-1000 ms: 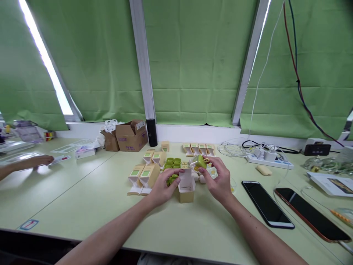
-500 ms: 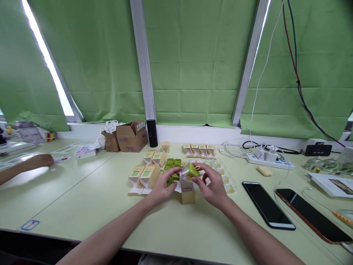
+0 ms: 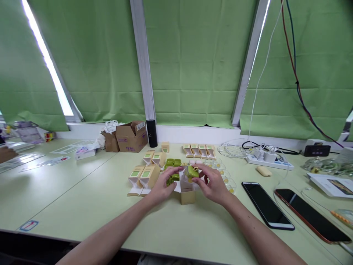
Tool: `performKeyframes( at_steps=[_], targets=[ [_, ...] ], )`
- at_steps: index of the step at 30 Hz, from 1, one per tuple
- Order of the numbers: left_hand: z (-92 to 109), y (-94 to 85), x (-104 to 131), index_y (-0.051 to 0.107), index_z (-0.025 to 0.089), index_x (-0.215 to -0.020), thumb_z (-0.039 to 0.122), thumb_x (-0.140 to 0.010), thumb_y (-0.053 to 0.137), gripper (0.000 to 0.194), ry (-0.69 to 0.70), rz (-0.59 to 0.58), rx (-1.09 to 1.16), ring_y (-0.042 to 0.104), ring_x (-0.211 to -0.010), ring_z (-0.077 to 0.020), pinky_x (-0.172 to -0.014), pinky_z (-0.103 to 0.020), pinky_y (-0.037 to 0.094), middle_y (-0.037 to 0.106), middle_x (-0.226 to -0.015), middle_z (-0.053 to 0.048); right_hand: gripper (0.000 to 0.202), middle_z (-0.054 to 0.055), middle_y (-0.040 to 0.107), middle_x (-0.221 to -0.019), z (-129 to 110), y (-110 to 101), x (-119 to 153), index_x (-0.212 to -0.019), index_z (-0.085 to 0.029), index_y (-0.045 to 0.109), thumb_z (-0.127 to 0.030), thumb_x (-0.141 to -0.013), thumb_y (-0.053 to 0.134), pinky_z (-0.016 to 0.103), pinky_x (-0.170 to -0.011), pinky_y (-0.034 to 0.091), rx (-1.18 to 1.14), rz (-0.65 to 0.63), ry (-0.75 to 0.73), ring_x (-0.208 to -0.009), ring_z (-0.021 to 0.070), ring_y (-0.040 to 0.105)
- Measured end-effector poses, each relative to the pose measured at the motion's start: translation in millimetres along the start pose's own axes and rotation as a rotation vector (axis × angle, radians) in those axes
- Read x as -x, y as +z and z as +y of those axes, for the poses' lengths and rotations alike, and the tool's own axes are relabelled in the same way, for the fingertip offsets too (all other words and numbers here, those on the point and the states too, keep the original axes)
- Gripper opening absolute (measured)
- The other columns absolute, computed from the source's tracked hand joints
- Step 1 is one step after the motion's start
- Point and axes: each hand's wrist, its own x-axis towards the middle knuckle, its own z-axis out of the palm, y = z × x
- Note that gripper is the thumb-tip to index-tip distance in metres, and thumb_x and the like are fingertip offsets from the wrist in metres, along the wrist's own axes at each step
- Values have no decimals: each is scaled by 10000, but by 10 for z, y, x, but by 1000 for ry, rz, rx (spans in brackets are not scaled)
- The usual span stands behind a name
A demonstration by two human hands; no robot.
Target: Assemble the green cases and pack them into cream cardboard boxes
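Holds the jar [image 3: 191, 173] in the right hand [image 3: 214, 184], with thumb and fingers clamped on it, over the mouth of the open box [image 3: 188, 198]. Has brought it here, within the last second, from the one-o'clock side of the box. Has also turned it more upright, with the looped top now upward instead of toward three o'clock. Means, in judgement, a good line with the opening, but not yet a jar resting inside. Cannot tell from this view about any touching between jar and inner wall. Keeps the left hand [image 3: 163, 187] clamped on the upper edge of the box, at ten o'clock, as before; probably for steadying.

Counting from the box, with twelve o'clock away from the body, shows green caps [image 3: 173, 162] at eleven, labelled boxes [image 3: 149, 174] at ten, similar boxes [image 3: 202, 151] between twelve and one, and clear cups [image 3: 225, 173] at two, less covered than a second ago. Farther out, shows phones [image 3: 267, 205] between three and four, and a carton [image 3: 131, 139] between ten and eleven. Toward nine, shows a co-worker's hand [image 3: 6, 154], withdrawn to the edge of view; seemingly without effect on the work here.
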Motion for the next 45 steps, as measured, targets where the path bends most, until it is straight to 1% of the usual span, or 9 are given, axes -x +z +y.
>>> performKeyframes(
  at_steps=[4, 9, 16, 20, 27, 35, 38, 41, 45],
  targets=[
    [-16, -7, 0, 651, 244, -1433, 132, -874, 607, 572, -1, -5, -2, 601, -1376, -313, -1208, -529, 479, 654, -1409, -130, 280, 78, 798, -1119, -9, -5, 8, -1285, -255, 677, -365, -1032, 627, 292, -541, 555, 14, -53, 3, -635, 163, 727],
    [-17, -10, -3, 644, 245, -1441, 99, -858, 591, 603, 6, -13, -11, 591, -1390, -308, -1227, -534, 461, 648, -1413, -129, 309, 76, 804, -1145, -7, 6, 30, -1303, -257, 664, -328, -1003, 661, 314, -593, 582, 63, -83, -41, -623, 161, 724],
    [-27, -12, 0, 634, 248, -1457, 92, -851, 598, 627, 5, -14, -19, 592, -1371, -312, -1210, -554, 478, 646, -1409, -132, 356, 73, 808, -1188, -20, 26, 54, -1324, -266, 668, -283, -969, 683, 321, -622, 586, 122, -90, -106, -639, 169, 740],
    [-58, -7, -2, 637, 252, -1462, 95, -833, 603, 649, 16, 0, -32, 597, -1360, -314, -1208, -557, 479, 653, -1400, -127, 324, 65, 815, -1131, -56, 28, 52, -1293, -259, 663, -273, -970, 668, 318, -630, 559, 152, -93, -115, -643, 175, 733],
    [-62, -19, 3, 643, 259, -1459, 107, -841, 599, 638, 47, -2, -66, 582, -1369, -313, -1212, -560, 474, 649, -1407, -119, 268, 36, 782, -929, -130, 37, 45, -1208, -247, 630, -287, -946, 673, 318, -646, 470, 245, -141, -99, -729, 219, 708],
    [-70, -14, 1, 649, 258, -1463, 99, -825, 603, 659, 34, 13, -70, 582, -1342, -310, -1202, -537, 478, 638, -1345, -120, 214, 38, 708, -926, -178, 46, 48, -1099, -250, 568, -218, -902, 646, 331, -696, 449, 206, -218, -44, -801, 235, 641],
    [-69, -11, 2, 645, 255, -1469, 98, -831, 590, 659, 29, 4, -81, 580, -1337, -310, -1194, -538, 475, 625, -1337, -122, 176, 33, 701, -910, -181, 55, 46, -1086, -248, 566, -208, -923, 622, 330, -696, 429, 193, -227, -45, -788, 226, 618],
    [-66, -10, 3, 645, 247, -1469, 96, -833, 584, 656, 18, 5, -95, 583, -1322, -312, -1177, -535, 478, 619, -1331, -127, 63, 31, 688, -871, -170, 82, 39, -1025, -245, 570, -197, -992, 545, 325, -693, 410, 182, -216, -68, -784, 218, 600],
    [-58, -16, 2, 654, 243, -1463, 98, -842, 590, 641, 16, 7, -96, 589, -1307, -309, -1153, -509, 492, 622, -1326, -133, 115, 35, 685, -851, -128, 138, 42, -980, -239, 575, -185, -1041, 493, 315, -679, 387, 195, -172, -61, -773, 209, 588]
  ],
)
